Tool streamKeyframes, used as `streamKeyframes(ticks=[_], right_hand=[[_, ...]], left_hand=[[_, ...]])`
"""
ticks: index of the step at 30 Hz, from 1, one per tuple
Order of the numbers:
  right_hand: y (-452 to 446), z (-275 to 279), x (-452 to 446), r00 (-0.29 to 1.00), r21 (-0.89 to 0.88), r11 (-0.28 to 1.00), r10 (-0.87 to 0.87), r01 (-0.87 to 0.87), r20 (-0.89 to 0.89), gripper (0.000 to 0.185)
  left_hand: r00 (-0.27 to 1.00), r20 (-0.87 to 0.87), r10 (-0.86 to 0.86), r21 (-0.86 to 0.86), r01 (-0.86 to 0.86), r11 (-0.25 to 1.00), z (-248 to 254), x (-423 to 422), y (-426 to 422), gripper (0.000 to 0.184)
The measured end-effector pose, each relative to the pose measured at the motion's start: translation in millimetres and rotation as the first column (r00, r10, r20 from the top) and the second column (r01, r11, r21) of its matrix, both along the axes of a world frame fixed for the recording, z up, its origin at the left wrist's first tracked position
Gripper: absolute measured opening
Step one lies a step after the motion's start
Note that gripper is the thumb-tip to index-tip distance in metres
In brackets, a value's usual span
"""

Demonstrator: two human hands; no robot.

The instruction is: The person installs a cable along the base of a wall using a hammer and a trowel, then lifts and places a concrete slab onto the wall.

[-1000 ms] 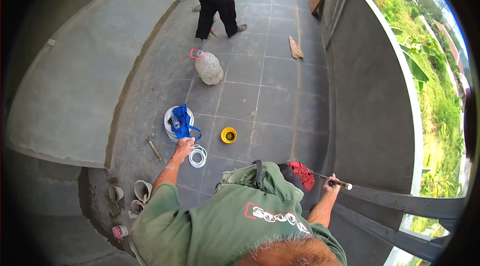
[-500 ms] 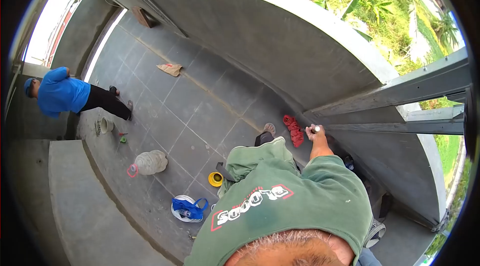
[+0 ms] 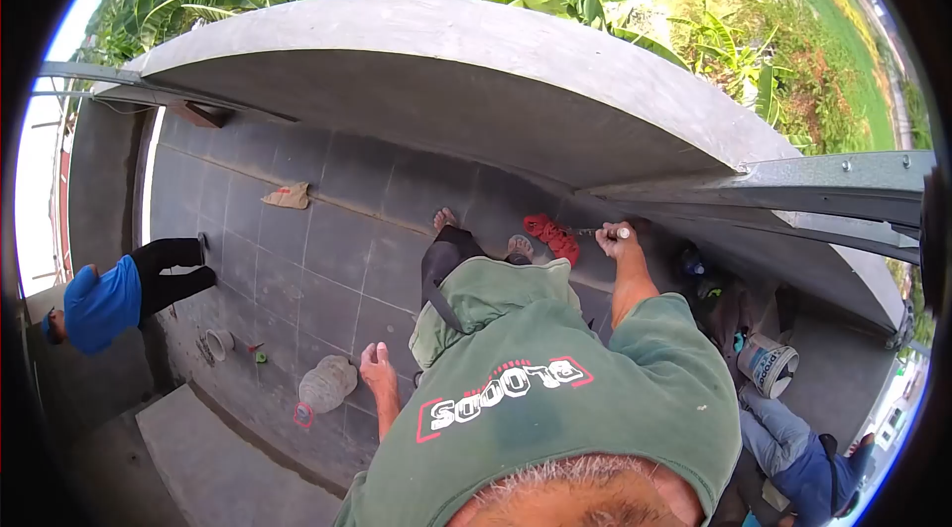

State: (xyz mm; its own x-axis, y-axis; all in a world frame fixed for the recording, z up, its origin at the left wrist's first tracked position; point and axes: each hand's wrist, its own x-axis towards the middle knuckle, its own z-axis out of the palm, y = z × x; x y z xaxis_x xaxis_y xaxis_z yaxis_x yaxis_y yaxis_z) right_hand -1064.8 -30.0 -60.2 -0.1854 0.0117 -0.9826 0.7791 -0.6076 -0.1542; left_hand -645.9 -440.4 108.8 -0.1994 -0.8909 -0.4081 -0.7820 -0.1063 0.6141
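Note:
My right hand (image 3: 617, 241) is closed around a tool whose round, pale handle end (image 3: 623, 233) faces up; a thin dark part points left from the fist, and its kind is unclear. Just left of it, a crumpled red bundle (image 3: 552, 237) lies on the tiled floor near my foot. My left hand (image 3: 378, 366) is raised low on my left side, fingers apart, holding nothing. Beyond it stands a large clear plastic bottle (image 3: 328, 383) with a pink rim.
A curved grey wall (image 3: 446, 81) runs ahead, with a metal beam (image 3: 833, 170) at right. A co-worker in blue (image 3: 104, 304) bends at far left near a bucket (image 3: 218, 344). Another person (image 3: 808, 477) is at lower right, by a white bucket (image 3: 769, 366). Brown paper (image 3: 287, 196) lies on the floor.
My view has turned, bringing the second person and white bucket into sight. My left hand has come into view. The yellow container and blue bag no longer show. My right hand keeps its grip.

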Motion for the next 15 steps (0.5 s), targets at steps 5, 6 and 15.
streamKeyframes(ticks=[5, 6, 15], right_hand=[[-24.7, 13.3, -6.2, 0.962, 0.078, 0.97, -0.215, 0.23, -0.168, 0.042], [-38.3, 34.8, -10.9, 0.935, 0.107, 0.945, -0.279, 0.308, -0.221, 0.046], [-127.1, 70.0, 104.5, 0.988, 0.361, 0.92, 0.138, -0.151, 0.063, 0.054]], left_hand=[[0.951, -0.193, -0.24, -0.295, 0.178, 0.939, 96.9, -201.3, -92.9, 0.05], [0.896, -0.301, -0.325, -0.386, 0.197, 0.901, 108.3, -239.6, -109.8, 0.05], [0.283, -0.032, -0.959, -0.976, 0.198, 0.091, 233.7, -472.2, -199.2, 0.045]])
